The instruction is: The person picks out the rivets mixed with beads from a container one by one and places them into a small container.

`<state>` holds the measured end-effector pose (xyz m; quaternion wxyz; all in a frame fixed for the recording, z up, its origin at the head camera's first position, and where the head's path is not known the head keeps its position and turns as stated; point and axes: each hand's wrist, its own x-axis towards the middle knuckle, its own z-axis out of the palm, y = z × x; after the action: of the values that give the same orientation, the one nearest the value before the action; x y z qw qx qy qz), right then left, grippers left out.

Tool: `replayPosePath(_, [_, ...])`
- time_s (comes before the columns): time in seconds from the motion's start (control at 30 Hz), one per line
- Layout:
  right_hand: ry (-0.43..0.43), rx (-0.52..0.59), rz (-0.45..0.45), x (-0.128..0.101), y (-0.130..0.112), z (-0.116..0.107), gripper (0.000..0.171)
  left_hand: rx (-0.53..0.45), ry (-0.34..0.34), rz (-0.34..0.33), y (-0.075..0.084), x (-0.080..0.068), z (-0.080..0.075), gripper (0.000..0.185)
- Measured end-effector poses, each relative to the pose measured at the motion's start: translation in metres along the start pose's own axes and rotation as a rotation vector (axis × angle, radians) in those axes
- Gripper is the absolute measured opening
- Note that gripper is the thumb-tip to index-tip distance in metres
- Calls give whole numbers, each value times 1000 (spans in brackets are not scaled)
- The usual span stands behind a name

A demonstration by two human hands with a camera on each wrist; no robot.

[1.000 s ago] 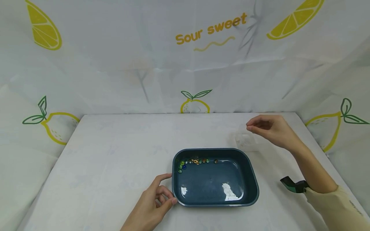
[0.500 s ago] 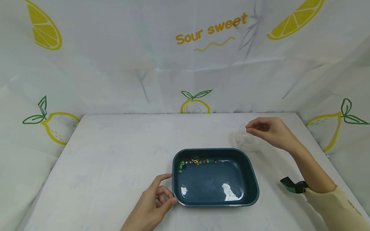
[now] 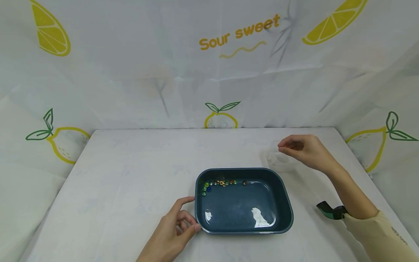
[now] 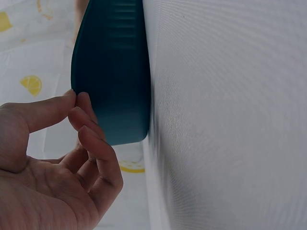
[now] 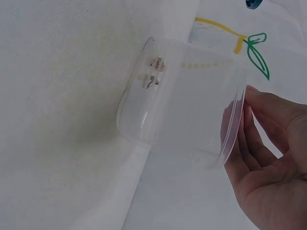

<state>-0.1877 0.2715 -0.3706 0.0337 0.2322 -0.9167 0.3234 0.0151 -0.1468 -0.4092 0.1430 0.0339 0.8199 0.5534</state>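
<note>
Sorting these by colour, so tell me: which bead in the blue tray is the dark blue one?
The dark blue bead sits in the tray's far left corner, beside the green ones; the others look green, gold or brownish.

Wide bare table [image 3: 124, 171] left of the blue tray [image 3: 288, 211] and behind it, open to passage from the left and the far edge. Narrow gap between tray and clear plastic cup [image 3: 278, 160]. Hemmed by curtain walls [image 3: 209, 72] on three sides. Left hand [image 3: 173, 233] against the tray's near-left corner; right hand [image 3: 304, 149] at the cup's rim.
</note>
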Motion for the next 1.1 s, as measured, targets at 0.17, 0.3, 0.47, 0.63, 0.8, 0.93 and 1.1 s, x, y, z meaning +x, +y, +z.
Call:
replayPosePath(0.17, [0,-18,-2,0,-1,1,10,-3,-1,4,0,0,0,69])
replayPosePath(0.3, [-1,-32,5,-1,-2,1,10,-5,-3,9,1,0,0,67])
replayPosePath(0.47, [0,-36,9,-1,-2,1,10,-4,-3,3,1,0,0,67])
replayPosePath(0.63, [1,-45,7,-1,-2,2,10,1,3,-8,1,0,0,68])
replayPosePath(0.8, [3,-55,2,-1,-1,4,10,-3,5,-6,1,-1,0,67])
replayPosePath(0.93, [4,-56,0,0,-1,5,10,-5,3,-2,0,-1,0,67])
replayPosePath(1.1, [5,-56,6,-1,0,6,11,-4,0,-4,0,0,0,67])
